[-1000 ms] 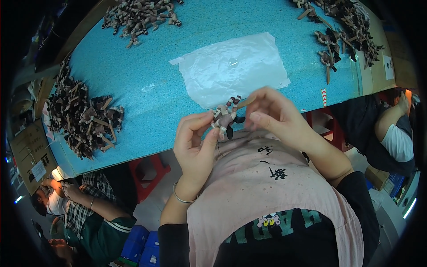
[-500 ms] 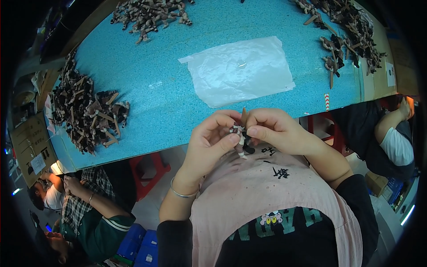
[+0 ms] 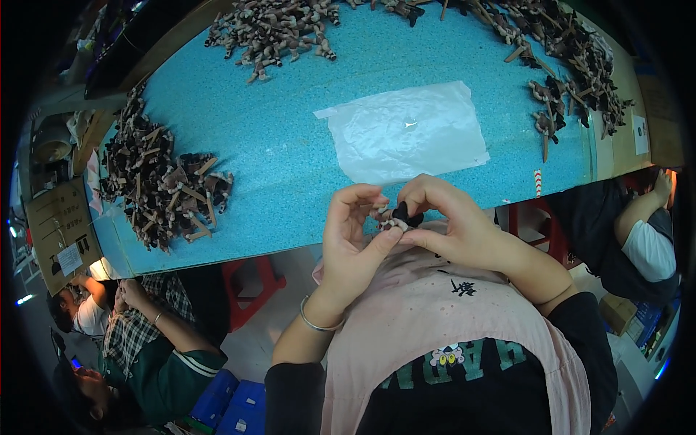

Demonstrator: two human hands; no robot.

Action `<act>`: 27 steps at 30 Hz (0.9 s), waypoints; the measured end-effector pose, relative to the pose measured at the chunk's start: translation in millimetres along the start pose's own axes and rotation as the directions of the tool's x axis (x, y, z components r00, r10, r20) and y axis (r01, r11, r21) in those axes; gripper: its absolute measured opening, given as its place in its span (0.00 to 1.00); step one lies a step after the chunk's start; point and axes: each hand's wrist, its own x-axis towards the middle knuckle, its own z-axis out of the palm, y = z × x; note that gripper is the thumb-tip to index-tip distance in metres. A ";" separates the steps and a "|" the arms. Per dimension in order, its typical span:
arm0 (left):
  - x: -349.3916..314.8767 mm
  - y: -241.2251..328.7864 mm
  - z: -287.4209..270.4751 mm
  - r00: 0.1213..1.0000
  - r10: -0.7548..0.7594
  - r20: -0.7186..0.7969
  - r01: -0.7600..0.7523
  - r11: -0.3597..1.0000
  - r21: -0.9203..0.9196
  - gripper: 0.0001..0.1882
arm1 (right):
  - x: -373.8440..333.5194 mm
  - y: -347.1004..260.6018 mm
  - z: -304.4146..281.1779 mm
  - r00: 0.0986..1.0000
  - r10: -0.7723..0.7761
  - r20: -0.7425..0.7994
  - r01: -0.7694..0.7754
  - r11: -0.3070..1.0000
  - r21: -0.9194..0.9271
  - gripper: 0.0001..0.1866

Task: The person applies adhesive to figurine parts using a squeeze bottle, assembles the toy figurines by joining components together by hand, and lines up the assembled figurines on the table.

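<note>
Between my two hands is a small figurine (image 3: 396,219) with dark, brown and pale parts, held just off the table's near edge. My left hand (image 3: 351,235) pinches its pale part between thumb and fingers. On the other side, the fingers and thumb of my right hand (image 3: 453,221) close round its dark part. Fingers hide some of the figurine. Beyond my hands, a crinkled translucent sheet (image 3: 406,145) lies flat on the blue table (image 3: 268,138), with a small whitish mark (image 3: 410,124) on it that I cannot make out.
Heaps of similar figurines lie at the left (image 3: 152,174), at the back (image 3: 279,32) and at the far right (image 3: 573,65). A cardboard box (image 3: 61,225) stands at the left end. Other people sit at both sides, near red stools (image 3: 250,290).
The figurine has been turned between my hands, its dark part now uppermost. The brown strip that stuck up from it no longer shows. The whole view has shifted slightly.
</note>
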 end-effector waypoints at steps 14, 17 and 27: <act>2.2 4.5 -11.5 0.980 0.073 0.183 -0.110 0.974 0.197 0.19 | 5.3 -10.0 9.2 0.974 -0.220 -0.048 0.212 0.968 -0.137 0.18; 5.3 1.8 -14.6 0.958 0.190 0.214 -0.247 0.928 0.279 0.19 | 5.0 -7.8 13.0 0.974 -0.213 -0.080 0.201 0.970 -0.139 0.18; -3.1 27.9 -50.0 0.950 0.311 0.006 -0.284 0.861 0.422 0.16 | 2.5 16.4 39.1 0.955 -0.133 -0.264 0.126 0.991 -0.042 0.21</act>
